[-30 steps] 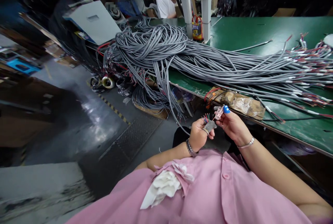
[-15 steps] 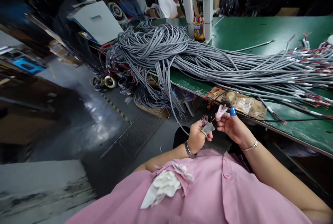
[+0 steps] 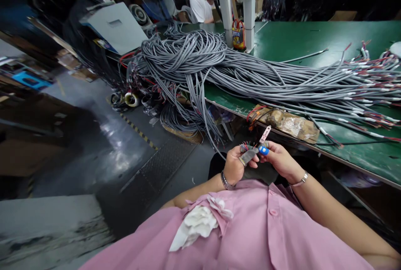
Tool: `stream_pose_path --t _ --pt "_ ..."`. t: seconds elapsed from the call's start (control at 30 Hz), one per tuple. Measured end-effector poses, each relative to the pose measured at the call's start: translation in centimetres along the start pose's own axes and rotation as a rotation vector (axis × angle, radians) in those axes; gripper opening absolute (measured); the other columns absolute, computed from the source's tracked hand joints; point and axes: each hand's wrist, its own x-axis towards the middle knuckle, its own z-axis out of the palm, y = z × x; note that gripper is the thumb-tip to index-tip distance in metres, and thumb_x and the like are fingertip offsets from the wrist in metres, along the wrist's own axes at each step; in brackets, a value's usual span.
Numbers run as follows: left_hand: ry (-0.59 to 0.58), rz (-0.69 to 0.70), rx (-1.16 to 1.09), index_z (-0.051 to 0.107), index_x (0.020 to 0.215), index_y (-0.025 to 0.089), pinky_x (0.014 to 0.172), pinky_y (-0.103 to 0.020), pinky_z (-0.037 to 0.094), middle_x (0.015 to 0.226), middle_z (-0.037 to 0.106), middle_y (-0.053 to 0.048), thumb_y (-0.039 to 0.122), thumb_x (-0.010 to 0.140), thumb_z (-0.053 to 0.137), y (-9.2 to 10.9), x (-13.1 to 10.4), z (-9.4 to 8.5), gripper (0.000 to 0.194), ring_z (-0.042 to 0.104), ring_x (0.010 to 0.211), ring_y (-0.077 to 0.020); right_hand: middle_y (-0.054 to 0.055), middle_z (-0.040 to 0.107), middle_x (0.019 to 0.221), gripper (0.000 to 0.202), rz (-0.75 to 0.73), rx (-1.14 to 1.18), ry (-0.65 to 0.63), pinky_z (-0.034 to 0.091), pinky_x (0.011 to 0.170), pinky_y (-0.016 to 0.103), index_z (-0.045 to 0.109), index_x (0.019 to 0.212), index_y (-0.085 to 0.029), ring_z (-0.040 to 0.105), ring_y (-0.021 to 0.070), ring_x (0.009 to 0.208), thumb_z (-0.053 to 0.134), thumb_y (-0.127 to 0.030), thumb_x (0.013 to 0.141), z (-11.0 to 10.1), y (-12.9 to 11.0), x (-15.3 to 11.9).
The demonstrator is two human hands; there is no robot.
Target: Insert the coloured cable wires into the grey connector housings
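closely now, my left hand (image 3: 234,166) grips wires (image 3: 245,146); my right hand (image 3: 282,162), blue cap (image 3: 263,150) on thumb, pinches pink tool (image 3: 265,135).

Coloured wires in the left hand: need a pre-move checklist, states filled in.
1. Coloured wires held in left hand: ok.
2. Wire tips lying parallel: not ok, they splay.
3. Pink-and-white strip held in right hand: ok, it sticks up from the fingers.
4. Thumb covers on: ok, grey cover left, blue cap right.
5. Strip touching a wire: cannot tell, too small.
6. Wire colour order: cannot tell, too small.
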Motion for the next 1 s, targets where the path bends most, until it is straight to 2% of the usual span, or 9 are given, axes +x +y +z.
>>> stream_pose_path --t 0.1,0.17,0.27,0.37,0.43,0.53,0.63,0.83,1.0 --pt "-0.079 -0.027 -0.066 0.067 0.079 0.011 0.051 -0.025 0.050 0.066 0.068 -0.005 0.042 0.068 0.077 0.1 0.0 -0.2 0.034 0.062 0.051 -0.0131 -0.002 0.058 0.063 0.023 0.014 0.056 0.005 0.040 0.056 0.025 0.062 0.077 -0.017 0.047 0.0094 0.054 0.075 -0.036 0.074 -0.1 0.4 0.4" --pt "-0.064 0.024 -0.074 0.068 0.080 0.011 0.056 -0.027 0.053 0.068 0.069 -0.006 0.039 0.070 0.076 0.4 0.0 -0.4 0.030 0.064 0.055 -0.0145 -0.002 0.058 0.065 0.022 0.037 0.140 0.078 0.042 0.056 0.024 0.063 0.078 -0.018 0.047 0.0089 0.054 0.074 -0.037 0.075 -0.4 0.4 0.8" --pt "-0.026 0.129 -0.031 0.070 0.084 0.013 0.063 -0.030 0.055 0.072 0.071 -0.006 0.037 0.072 0.075 0.9 0.0 -0.7 0.027 0.067 0.061 -0.0163 0.000 0.060 0.072 0.030 0.106 0.285 0.164 0.047 0.057 0.025 0.065 0.082 -0.020 0.049 0.0097 0.055 0.065 -0.049 0.079 -0.7 -0.1 1.5" --pt "-0.017 0.188 0.053 0.070 0.086 0.014 0.069 -0.034 0.056 0.076 0.072 -0.007 0.038 0.070 0.076 1.2 0.0 -0.8 0.029 0.069 0.067 -0.0187 0.002 0.062 0.076 0.037 0.113 0.292 0.093 0.047 0.056 0.025 0.065 0.083 -0.020 0.050 0.0110 0.057 0.061 -0.057 0.079 -0.5 -1.0 1.9" --pt "-0.012 0.212 0.099 0.071 0.086 0.015 0.073 -0.036 0.056 0.078 0.072 -0.008 0.040 0.070 0.076 1.3 0.0 -0.7 0.031 0.069 0.070 -0.0197 0.000 0.060 0.070 0.035 0.040 0.199 0.088 0.044 0.054 0.024 0.064 0.079 -0.020 0.047 0.0099 0.054 0.064 -0.055 0.078 -0.2 -1.3 2.0" --pt "-0.016 0.275 0.195 0.072 0.086 0.016 0.077 -0.038 0.055 0.079 0.072 -0.009 0.042 0.072 0.074 1.4 0.1 -0.6 0.030 0.069 0.074 -0.0213 -0.003 0.051 0.056 0.033 -0.152 -0.011 0.274 0.036 0.048 0.023 0.063 0.069 -0.019 0.038 0.0089 0.048 0.068 -0.051 0.077 0.0 -1.0 2.0" --pt "-0.060 0.351 0.355 0.074 0.085 0.016 0.083 -0.039 0.054 0.084 0.072 -0.011 0.039 0.075 0.071 1.4 0.4 -0.6 0.026 0.068 0.082 -0.0229 -0.001 0.053 0.055 0.036 -0.291 -0.134 0.420 0.036 0.048 0.024 0.065 0.070 -0.020 0.042 0.0103 0.050 0.063 -0.055 0.078 -0.1 -0.5 2.3" --pt "-0.100 0.405 0.465 0.073 0.088 0.017 0.085 -0.039 0.053 0.090 0.072 -0.012 0.036 0.078 0.068 1.0 1.2 -0.7 0.023 0.067 0.085 -0.0226 0.000 0.058 0.064 0.050 -0.071 0.211 0.174 0.044 0.050 0.025 0.067 0.081 -0.020 0.050 0.0116 0.054 0.058 -0.068 0.074 -0.1 -0.4 3.2" --pt "-0.139 0.437 0.494 0.073 0.090 0.016 0.085 -0.038 0.054 0.089 0.072 -0.011 0.035 0.081 0.065 0.5 1.6 -0.7 0.022 0.068 0.085 -0.0221 0.002 0.062 0.068 0.043 -0.100 0.294 0.210 0.044 0.049 0.025 0.067 0.079 -0.018 0.053 0.0115 0.056 0.064 -0.061 0.075 -0.1 -0.1 3.7"
